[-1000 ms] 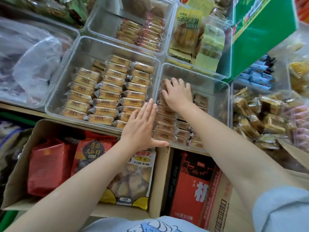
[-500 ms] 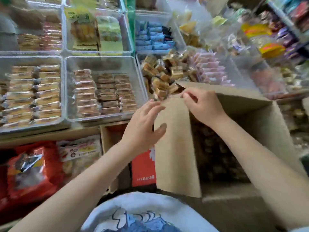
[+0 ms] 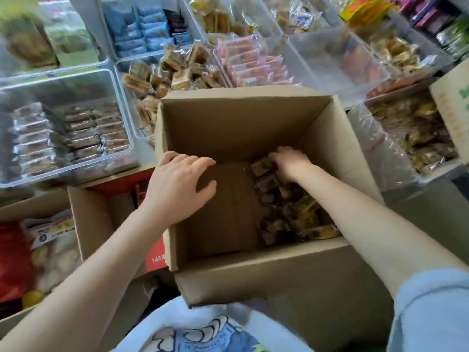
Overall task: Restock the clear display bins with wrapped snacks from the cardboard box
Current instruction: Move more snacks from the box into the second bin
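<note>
Right now my right hand (image 3: 288,161) is down inside the box (image 3: 228,123), fingers curled over the top of the snacks (image 3: 286,199) heaped along the box's right side. Whether I have closed on one yet I cannot tell, since my knuckles hide the fingertips. My left hand (image 3: 179,186) rests on the box's left wall, fingers loosely spread over the rim and holding nothing.

The snacks look like small brown blocks in clear crinkly film, a few with orange or yellow print, lying jumbled at all angles. Left of my right hand the box floor is bare cardboard, so the pile is low and I am reaching deep.

I judge each piece to be light and fairly firm at the core, but the film will be slick and the sealed ends flimsy. Pinching an end would probably let it slide or tear, so I would take them across the middle, several at once in a cupped palm. Squeezing hard could crumble whatever is inside.

Beyond my left hand, past the box wall, sits a bin (image 3: 66,128) with dark wrapped bars laid in neat rows and room at its far end. Just past the box's far rim another bin (image 3: 127,82) holds loose tan squares, and pink packs (image 3: 253,64) lie beside those.
</note>
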{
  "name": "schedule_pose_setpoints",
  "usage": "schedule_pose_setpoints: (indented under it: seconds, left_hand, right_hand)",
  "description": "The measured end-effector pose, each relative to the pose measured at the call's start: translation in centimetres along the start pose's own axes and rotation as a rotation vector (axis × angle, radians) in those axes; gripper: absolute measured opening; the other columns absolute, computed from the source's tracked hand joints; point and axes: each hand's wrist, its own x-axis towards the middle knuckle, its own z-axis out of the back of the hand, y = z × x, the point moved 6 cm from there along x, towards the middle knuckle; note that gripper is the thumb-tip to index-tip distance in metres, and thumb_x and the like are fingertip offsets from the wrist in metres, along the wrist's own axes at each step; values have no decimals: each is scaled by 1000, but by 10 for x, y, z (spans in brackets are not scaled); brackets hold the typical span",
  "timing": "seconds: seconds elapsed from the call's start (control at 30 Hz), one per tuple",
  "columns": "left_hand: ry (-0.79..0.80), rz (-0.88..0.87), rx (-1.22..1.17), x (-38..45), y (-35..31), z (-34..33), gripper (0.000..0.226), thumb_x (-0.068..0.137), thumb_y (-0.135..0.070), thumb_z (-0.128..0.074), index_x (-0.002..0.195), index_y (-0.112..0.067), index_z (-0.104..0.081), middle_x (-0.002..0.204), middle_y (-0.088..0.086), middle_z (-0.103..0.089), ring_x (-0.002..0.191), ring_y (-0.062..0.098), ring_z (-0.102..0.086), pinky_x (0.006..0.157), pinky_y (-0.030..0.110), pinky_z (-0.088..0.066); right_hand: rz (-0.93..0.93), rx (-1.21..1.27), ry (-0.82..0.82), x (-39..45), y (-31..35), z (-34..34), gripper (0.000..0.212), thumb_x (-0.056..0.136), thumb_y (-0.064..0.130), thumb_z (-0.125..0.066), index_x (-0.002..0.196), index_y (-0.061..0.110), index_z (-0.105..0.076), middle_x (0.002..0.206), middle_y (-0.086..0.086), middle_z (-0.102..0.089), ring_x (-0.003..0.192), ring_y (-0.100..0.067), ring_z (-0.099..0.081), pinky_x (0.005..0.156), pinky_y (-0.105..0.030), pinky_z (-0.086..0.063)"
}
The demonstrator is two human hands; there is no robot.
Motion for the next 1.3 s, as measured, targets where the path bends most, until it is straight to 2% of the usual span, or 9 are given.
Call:
schedule_pose_setpoints:
  seconds: [0.13,0.33,0.53,0.67,0.77,0.87,1.0,1.1,1.3]
  left_hand:
    - [7,22,16,1,-3,1,52,90,-53,-48,129,-24,-65,113,-5,-74,111,18,-66,104,39,-38]
    - [-15,28,21,1,1,-3,56,90,-56,-45,135,-27,-60,114,-9,-72,115,15,-63,106,32,-30]
    - [-89,18,-47,-3,-1,-1,62,89,-55,-49,143,-24,-52,137,1,-61,131,21,-52,112,37,-32]
    - [-210,83,-243,-12,5,9,78,84,-60,-59,150,-23,-39,154,5,-40,141,25,-40,116,44,-26]
    - [-368,164,-441,-21,19,23,68,81,-60,-65,137,-27,-45,138,0,-52,121,18,-56,105,47,-46]
    - [-587,272,-779,-33,49,55,34,86,-31,-78,113,-27,-58,105,-8,-65,91,8,-64,81,33,-57]
    - [-556,454,-1087,-47,117,77,10,92,-29,-73,101,-29,-68,88,-3,-73,76,15,-69,75,39,-60]
    - [-463,523,-1225,-61,173,78,20,90,-34,-72,106,-21,-72,89,1,-76,82,19,-74,73,36,-63]
    - [-386,533,-1227,-83,286,74,31,82,-49,-75,105,-29,-76,91,-1,-77,86,17,-73,73,34,-59]
  right_hand:
    - [-13,-218,197,18,-13,-45,69,102,24,-48,160,25,-10,164,-13,-18,149,-34,-19,118,-51,-21]
    - [53,-219,66,28,-7,-54,67,98,29,-55,157,17,-25,152,-13,-42,138,-34,-39,109,-47,-35]
    - [54,953,71,8,35,13,47,87,43,-74,121,15,-58,114,-5,-66,95,-20,-66,67,-29,-54]
    - [328,1621,334,-33,90,62,43,99,27,-58,137,10,-44,124,-22,-63,108,-34,-69,92,-42,-58]
    - [501,1820,422,-61,124,101,33,104,28,-50,131,9,-48,125,-25,-62,114,-39,-65,96,-44,-55]
    - [525,1684,403,-70,156,129,45,103,43,-46,134,11,-51,114,-24,-68,102,-40,-69,86,-42,-59]
    - [399,1332,127,-60,191,169,47,103,53,-38,117,13,-59,99,-24,-70,87,-37,-72,74,-42,-57]
    - [467,1181,-22,-46,236,197,37,104,44,-46,115,13,-63,103,-16,-69,89,-26,-70,76,-38,-56]
    - [602,989,114,-8,374,213,25,96,21,-67,121,19,-66,106,-2,-74,94,-19,-70,80,-33,-57]
